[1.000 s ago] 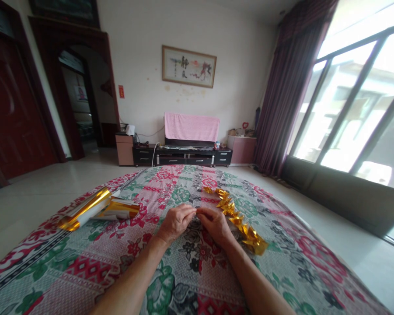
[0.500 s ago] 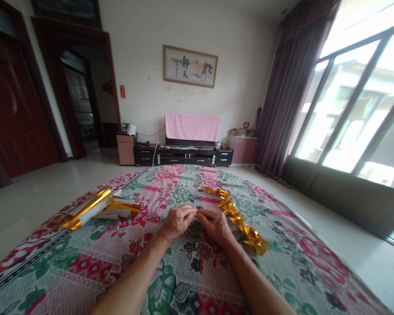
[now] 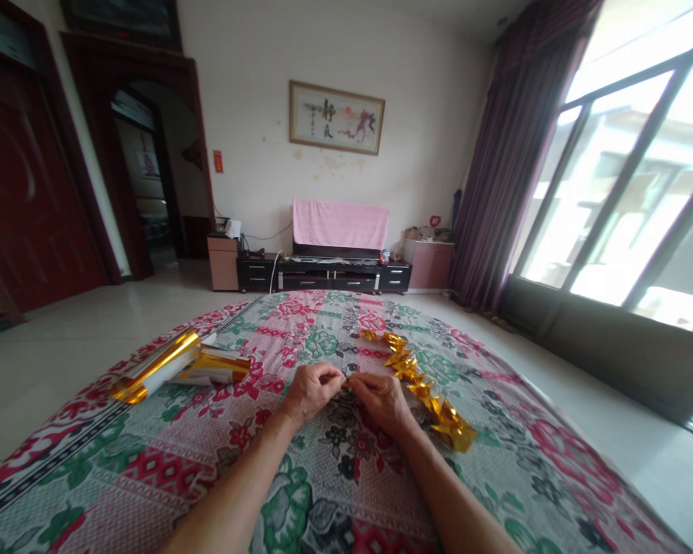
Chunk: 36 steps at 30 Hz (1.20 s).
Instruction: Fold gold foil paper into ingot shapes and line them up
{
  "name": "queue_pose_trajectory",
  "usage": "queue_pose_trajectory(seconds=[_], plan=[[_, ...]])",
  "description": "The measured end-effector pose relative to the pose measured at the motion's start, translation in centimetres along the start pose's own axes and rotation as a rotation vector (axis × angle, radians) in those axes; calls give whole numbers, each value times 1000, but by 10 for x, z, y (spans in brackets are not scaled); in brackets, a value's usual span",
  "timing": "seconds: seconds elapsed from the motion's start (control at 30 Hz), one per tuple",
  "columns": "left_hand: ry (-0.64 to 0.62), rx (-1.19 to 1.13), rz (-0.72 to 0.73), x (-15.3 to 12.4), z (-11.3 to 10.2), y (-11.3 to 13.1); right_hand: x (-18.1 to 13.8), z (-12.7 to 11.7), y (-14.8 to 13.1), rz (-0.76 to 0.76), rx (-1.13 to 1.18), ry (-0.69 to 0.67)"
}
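My left hand (image 3: 312, 391) and my right hand (image 3: 381, 398) meet fingertip to fingertip over a flowered blanket (image 3: 334, 477). Both are pinched shut on a small gold scrap between them, mostly hidden by the fingers. Just right of my right hand runs a row of folded gold foil pieces (image 3: 421, 385), stretching from near the wrist away toward the back. To the left lies a stack of flat gold foil sheets (image 3: 178, 368), well apart from both hands.
The blanket is spread on a pale tiled floor (image 3: 63, 346). A low dark TV cabinet (image 3: 328, 273) with a pink cloth stands against the far wall. Glass sliding doors (image 3: 628, 200) and a curtain are at the right, dark wooden doors at the left.
Both hands stay pinched together in nearly the same spot; the fingers shift slightly. The view has drifted a little.
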State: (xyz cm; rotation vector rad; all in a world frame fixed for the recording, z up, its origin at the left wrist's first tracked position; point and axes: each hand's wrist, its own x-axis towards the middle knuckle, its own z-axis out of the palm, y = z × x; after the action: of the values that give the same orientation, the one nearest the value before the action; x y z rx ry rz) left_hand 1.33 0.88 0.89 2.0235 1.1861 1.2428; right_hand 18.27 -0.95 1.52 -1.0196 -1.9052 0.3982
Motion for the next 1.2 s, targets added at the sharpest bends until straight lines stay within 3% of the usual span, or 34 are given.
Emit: queue_pose_trajectory(seconds=[0.47,0.77,0.97,1.2], plan=[[41,-270,-151,4,-3,-11,1,-1,1,61,27,46],[45,-362,-219,4,-6,-6,2,0,0,-31,70,97],[24,-542,-281,2,-7,-2,2,3,3,-91,53,96],[18,-433,-186,4,-2,-11,0,2,-1,-124,-40,69]])
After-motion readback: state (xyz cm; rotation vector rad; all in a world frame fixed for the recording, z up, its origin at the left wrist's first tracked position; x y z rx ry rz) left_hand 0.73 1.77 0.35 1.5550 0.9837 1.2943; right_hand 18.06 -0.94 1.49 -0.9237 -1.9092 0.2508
